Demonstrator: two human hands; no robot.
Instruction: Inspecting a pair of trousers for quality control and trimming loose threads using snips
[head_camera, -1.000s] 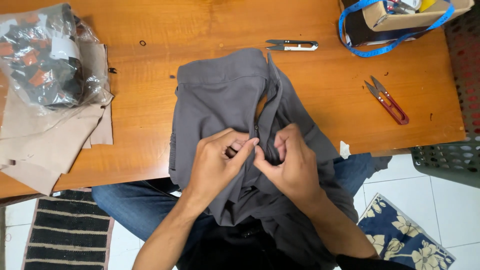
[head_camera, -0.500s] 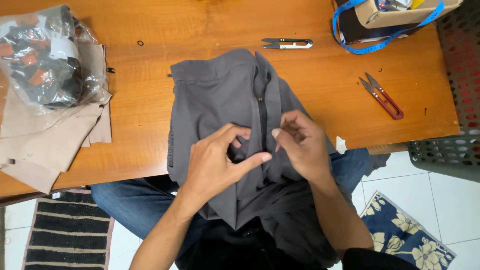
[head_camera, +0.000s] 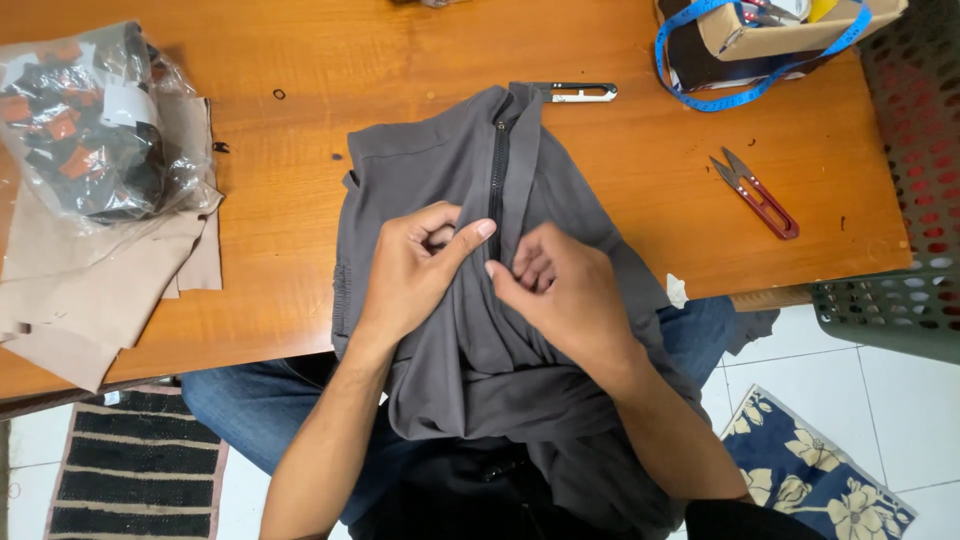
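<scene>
Fingers (head_camera: 470, 232) of the left hand (head_camera: 415, 270) and right hand (head_camera: 560, 290) pinch the grey fabric garment (head_camera: 420, 170) beside its dark zipper (head_camera: 497, 170) on the wooden counter (head_camera: 280, 290); keeping the cloth taut and flat would serve best.

grey fabric garment (head_camera: 440, 180): spread flatter than 1 s ago — upper part slid up the table, top edge now touching the silver thread snips (head_camera: 578, 92).
dark zipper (head_camera: 497, 175): was folded under, now exposed & straight.
left hand (head_camera: 415, 265): shifted left of zip, fingertip at it.
right hand (head_camera: 560, 290): moved down-right — fingers curled beside zip.
</scene>
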